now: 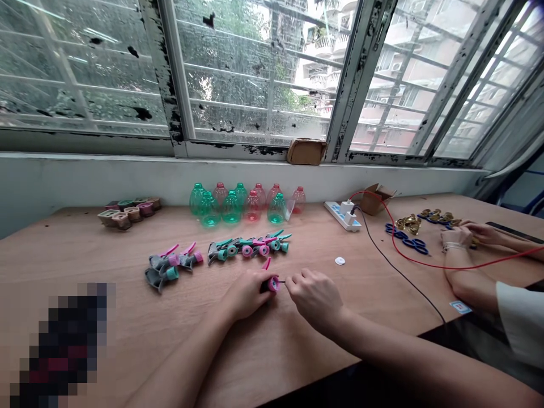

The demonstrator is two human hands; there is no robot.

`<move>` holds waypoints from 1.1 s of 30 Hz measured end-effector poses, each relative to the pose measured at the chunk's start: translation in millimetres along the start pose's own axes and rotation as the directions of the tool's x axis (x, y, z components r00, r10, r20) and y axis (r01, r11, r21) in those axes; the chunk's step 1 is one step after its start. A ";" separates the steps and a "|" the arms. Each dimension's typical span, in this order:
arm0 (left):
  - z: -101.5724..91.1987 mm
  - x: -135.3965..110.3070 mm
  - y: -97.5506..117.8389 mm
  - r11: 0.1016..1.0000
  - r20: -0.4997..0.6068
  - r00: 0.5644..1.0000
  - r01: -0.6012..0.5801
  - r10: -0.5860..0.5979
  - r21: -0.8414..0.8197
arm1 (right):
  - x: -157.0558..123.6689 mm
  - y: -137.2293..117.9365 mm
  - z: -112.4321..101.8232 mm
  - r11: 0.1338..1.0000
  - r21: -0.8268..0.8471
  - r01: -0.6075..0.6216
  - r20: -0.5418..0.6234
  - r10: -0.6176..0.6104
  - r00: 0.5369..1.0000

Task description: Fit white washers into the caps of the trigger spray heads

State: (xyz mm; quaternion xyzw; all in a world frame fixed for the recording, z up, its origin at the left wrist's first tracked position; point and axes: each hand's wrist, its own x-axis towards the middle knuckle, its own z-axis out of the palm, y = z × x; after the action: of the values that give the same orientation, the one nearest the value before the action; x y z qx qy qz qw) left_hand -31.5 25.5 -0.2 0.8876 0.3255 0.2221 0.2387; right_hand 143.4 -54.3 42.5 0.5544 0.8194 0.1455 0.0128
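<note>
My left hand (pixel 246 294) is closed around a trigger spray head (pixel 273 284) with a pink collar and pink trigger, its collar facing right. My right hand (pixel 315 297) pinches a thin dark stem (pixel 281 281) at the collar; how far the stem goes in cannot be made out. Just beyond my hands lies a row of grey spray heads (pixel 247 250) with teal and pink collars and triggers. Farther left is a smaller group of spray heads (pixel 161 274). Behind them stand several clear green bottles (pixel 232 208) and pink bottles (pixel 252 208).
A white power strip (pixel 343 216) with plugs and cables lies right of the bottles, near a white disc (pixel 340 261). At right, another person's hands (pixel 461 235) are among gold pieces (pixel 410 223) and blue-handled items (pixel 415 245). Small containers (pixel 132 213) sit back left.
</note>
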 end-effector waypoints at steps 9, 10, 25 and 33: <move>0.7 -2.5 -5.4 0.996 0.053 0.997 -0.056 0.060 -0.064 | 10.4 39.0 -11.6 0.979 0.029 0.202 0.056 -0.203 0.977; 0.8 -2.5 -5.1 0.996 0.059 0.996 -0.059 0.063 -0.067 | 11.0 41.8 -12.5 0.976 0.032 0.214 0.052 -0.216 0.975; -1.0 -2.4 0.2 0.983 0.123 0.979 -0.151 0.164 -0.105 | 18.4 67.5 5.0 0.902 0.292 0.319 -0.059 -0.315 0.947; -0.9 -3.8 1.2 0.992 0.124 0.986 -0.100 0.108 -0.072 | 11.7 69.4 30.2 0.776 0.569 0.272 -0.124 -0.246 0.961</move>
State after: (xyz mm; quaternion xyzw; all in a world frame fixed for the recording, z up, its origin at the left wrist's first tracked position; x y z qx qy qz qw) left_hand -34.0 22.4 0.3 0.9075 0.2552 0.1874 0.2762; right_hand 207.1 -13.0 32.7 0.4105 0.8928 -0.1026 -0.1545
